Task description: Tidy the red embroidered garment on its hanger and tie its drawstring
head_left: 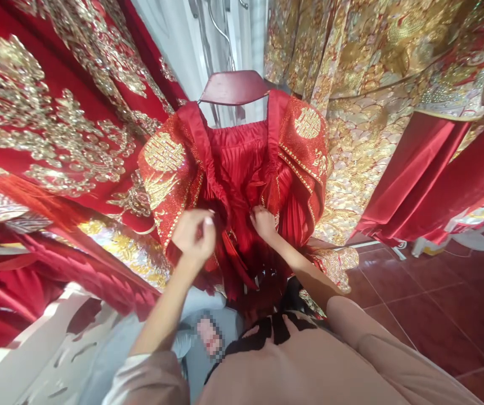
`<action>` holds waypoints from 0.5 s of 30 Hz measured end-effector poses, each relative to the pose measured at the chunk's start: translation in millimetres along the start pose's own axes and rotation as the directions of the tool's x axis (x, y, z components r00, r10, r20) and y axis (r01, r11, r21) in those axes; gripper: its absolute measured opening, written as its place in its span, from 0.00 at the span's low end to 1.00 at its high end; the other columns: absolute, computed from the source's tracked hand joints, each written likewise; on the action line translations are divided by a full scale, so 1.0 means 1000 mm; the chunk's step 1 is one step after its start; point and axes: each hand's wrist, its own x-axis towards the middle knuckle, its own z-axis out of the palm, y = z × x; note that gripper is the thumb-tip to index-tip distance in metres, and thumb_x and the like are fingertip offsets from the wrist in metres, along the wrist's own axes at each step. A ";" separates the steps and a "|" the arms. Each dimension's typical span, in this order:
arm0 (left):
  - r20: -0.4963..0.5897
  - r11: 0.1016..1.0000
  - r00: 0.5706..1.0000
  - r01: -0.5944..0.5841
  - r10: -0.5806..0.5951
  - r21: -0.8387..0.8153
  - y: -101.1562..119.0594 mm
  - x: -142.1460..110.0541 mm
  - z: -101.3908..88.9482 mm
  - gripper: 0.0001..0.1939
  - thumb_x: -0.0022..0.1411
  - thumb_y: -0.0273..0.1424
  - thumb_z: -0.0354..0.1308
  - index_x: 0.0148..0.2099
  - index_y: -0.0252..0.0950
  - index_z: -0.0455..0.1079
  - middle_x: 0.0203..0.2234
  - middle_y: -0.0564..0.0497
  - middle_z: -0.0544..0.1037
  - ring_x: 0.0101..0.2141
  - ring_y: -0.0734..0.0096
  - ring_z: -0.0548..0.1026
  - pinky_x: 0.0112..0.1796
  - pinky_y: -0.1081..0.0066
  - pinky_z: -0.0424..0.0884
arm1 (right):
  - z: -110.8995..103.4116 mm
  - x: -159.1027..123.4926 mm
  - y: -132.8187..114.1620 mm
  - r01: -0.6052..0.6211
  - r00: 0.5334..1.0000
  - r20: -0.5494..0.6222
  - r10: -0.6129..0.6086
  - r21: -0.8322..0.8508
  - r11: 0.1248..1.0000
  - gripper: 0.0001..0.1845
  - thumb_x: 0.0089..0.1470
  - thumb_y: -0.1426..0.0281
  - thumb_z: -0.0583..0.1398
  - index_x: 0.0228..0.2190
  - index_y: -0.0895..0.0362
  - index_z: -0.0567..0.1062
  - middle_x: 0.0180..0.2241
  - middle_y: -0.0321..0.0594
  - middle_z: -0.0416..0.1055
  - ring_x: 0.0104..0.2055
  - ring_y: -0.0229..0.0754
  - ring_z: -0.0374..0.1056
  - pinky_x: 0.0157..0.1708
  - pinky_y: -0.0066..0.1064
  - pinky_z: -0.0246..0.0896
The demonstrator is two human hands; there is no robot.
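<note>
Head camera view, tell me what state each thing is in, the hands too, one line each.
Pleated red garment: on a hanger, front bunched
Hanger: inside the garment's neckline, bar showing
Left hand: curled, grip unclear
Right hand: pinched at the garment's front
Red-and-gold fabric, left: hanging
Gold fabric, right: hanging

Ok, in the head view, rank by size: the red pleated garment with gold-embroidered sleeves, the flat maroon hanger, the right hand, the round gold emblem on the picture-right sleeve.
1. Red pleated garment
2. Flat maroon hanger
3. Right hand and round gold emblem: too alike to rank surely.
</note>
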 end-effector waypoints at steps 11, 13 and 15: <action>0.681 0.722 0.322 0.526 -0.658 0.450 0.030 -0.173 0.097 0.11 0.62 0.22 0.48 0.36 0.31 0.73 0.33 0.41 0.78 0.37 0.61 0.77 0.38 0.69 0.72 | 0.006 -0.065 0.014 -0.231 0.961 0.255 0.105 0.538 0.811 0.15 0.47 0.68 0.58 0.14 0.58 0.64 0.14 0.31 0.58 0.21 0.31 0.54 0.25 0.24 0.50; 0.688 0.710 0.285 0.522 -0.667 0.473 0.028 -0.176 0.099 0.14 0.63 0.21 0.46 0.36 0.31 0.73 0.33 0.42 0.78 0.37 0.63 0.77 0.38 0.71 0.71 | 0.003 -0.067 0.012 -0.320 0.933 0.337 0.129 0.609 0.726 0.17 0.48 0.64 0.58 0.14 0.58 0.64 0.12 0.29 0.55 0.18 0.30 0.50 0.21 0.23 0.47; 0.683 0.699 0.265 0.513 -0.680 0.498 0.027 -0.177 0.095 0.15 0.65 0.22 0.44 0.40 0.32 0.73 0.35 0.43 0.78 0.38 0.64 0.77 0.38 0.72 0.70 | -0.001 -0.066 0.009 -0.415 0.896 0.417 0.154 0.661 0.625 0.16 0.48 0.62 0.58 0.16 0.59 0.65 0.12 0.29 0.55 0.16 0.28 0.47 0.17 0.22 0.44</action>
